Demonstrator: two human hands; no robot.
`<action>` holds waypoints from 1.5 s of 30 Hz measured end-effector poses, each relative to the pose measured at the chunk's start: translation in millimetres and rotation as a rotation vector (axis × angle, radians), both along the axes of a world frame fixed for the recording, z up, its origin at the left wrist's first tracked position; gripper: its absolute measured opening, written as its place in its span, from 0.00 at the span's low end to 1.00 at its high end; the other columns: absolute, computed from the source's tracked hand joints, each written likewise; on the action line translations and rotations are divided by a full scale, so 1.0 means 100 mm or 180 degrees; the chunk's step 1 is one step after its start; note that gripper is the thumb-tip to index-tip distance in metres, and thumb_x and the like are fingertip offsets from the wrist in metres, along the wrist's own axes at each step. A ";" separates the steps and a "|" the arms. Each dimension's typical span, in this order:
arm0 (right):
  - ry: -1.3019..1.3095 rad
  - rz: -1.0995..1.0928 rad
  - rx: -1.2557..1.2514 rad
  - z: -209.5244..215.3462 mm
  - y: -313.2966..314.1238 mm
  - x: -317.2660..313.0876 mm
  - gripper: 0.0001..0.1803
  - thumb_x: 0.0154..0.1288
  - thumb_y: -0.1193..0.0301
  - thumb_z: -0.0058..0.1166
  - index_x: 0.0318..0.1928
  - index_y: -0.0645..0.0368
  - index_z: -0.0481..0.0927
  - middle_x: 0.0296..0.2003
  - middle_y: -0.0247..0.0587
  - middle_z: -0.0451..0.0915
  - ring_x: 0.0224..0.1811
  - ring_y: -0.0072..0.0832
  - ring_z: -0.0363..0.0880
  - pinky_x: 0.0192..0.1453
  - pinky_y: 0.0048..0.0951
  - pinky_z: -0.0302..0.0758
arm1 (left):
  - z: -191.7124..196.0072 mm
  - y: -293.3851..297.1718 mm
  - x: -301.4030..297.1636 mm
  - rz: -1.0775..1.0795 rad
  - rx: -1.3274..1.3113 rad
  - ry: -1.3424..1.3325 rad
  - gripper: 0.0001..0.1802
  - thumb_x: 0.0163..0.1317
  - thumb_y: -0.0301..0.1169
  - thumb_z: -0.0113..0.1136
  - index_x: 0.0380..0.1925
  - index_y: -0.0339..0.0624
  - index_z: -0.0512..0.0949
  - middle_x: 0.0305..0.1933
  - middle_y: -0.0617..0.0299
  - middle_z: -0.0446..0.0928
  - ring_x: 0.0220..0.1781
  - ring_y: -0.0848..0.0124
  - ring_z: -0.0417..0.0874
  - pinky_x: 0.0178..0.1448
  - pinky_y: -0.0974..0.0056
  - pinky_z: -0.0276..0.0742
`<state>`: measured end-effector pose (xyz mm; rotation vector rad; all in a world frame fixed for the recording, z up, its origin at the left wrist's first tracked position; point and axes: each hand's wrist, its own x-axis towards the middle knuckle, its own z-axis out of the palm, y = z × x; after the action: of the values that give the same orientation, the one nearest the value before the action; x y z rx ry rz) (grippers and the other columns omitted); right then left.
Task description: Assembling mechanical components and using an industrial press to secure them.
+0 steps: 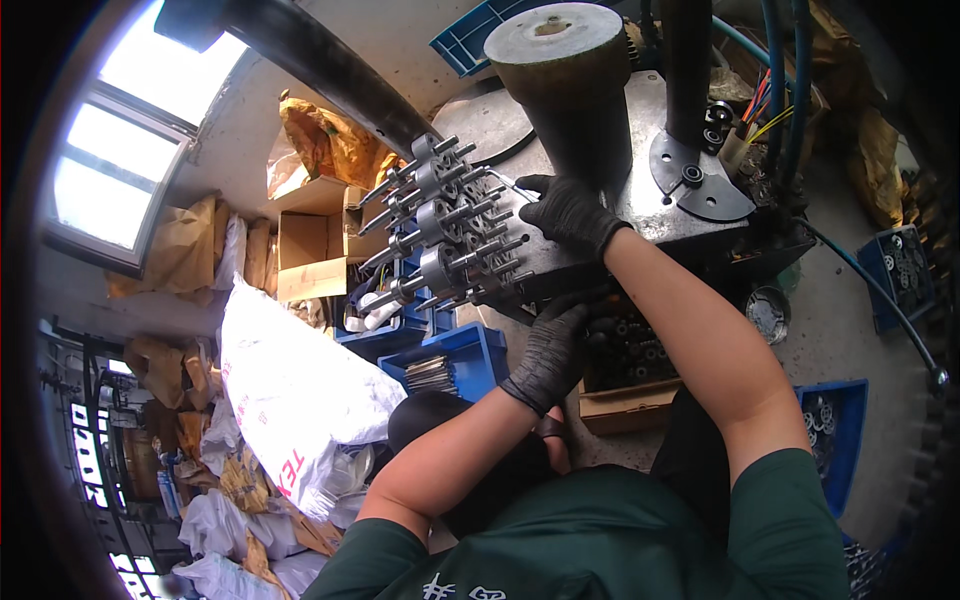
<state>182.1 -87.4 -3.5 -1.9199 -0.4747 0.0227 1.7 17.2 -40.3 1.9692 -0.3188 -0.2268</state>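
My right hand (575,213), in a dark glove, is closed on a thin, bent, silvery rod that looks like a hex key (512,187). The rod's far end reaches to the multi-spindle head (440,225), a cluster of round metal clamps and pins on the machine's left side. Below it, my gloved left hand (553,348) is at the front edge of the metal machine table, beside a carton of small dark parts (628,345). Its fingertips are hidden in shadow, so I cannot tell whether they grip anything.
A thick metal column (560,90) rises from the machine table (640,200), with a slotted plate (700,180) to its right. Blue bins (490,350) stand at left and another blue bin (850,440) at right. A large white sack (300,380) leans near my left arm.
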 end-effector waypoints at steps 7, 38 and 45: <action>-0.0327 0.0036 0.0038 -0.16 -0.01 0.11 0.26 0.61 0.68 0.60 0.61 0.58 0.84 0.27 0.43 0.86 0.27 0.25 0.83 0.37 0.31 0.81 | 0.18 -0.15 0.02 0.0884 -0.2612 0.2111 0.15 0.75 0.28 0.53 0.59 0.41 0.74 0.51 0.57 0.80 0.48 0.70 0.84 0.43 0.68 0.79; 0.1726 0.0604 0.0924 0.61 -1.38 -1.23 0.36 0.67 0.67 0.62 0.74 0.59 0.68 0.48 0.39 0.83 0.46 0.22 0.83 0.51 0.27 0.81 | 0.45 -0.02 -0.04 0.1008 -0.2928 0.1864 0.19 0.75 0.33 0.62 0.62 0.42 0.75 0.48 0.60 0.79 0.45 0.74 0.80 0.48 0.71 0.80; 0.1026 0.0490 0.0134 0.73 -1.61 -1.57 0.41 0.62 0.68 0.68 0.74 0.64 0.68 0.59 0.41 0.78 0.62 0.30 0.77 0.69 0.34 0.73 | 0.52 -0.06 -0.03 0.0892 -0.2900 0.1737 0.18 0.74 0.30 0.60 0.61 0.40 0.75 0.50 0.59 0.80 0.47 0.74 0.80 0.49 0.70 0.80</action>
<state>25.2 -248.0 69.5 -1.7920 -0.3992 0.4128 -0.8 11.5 11.5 0.9774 0.1969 -0.3488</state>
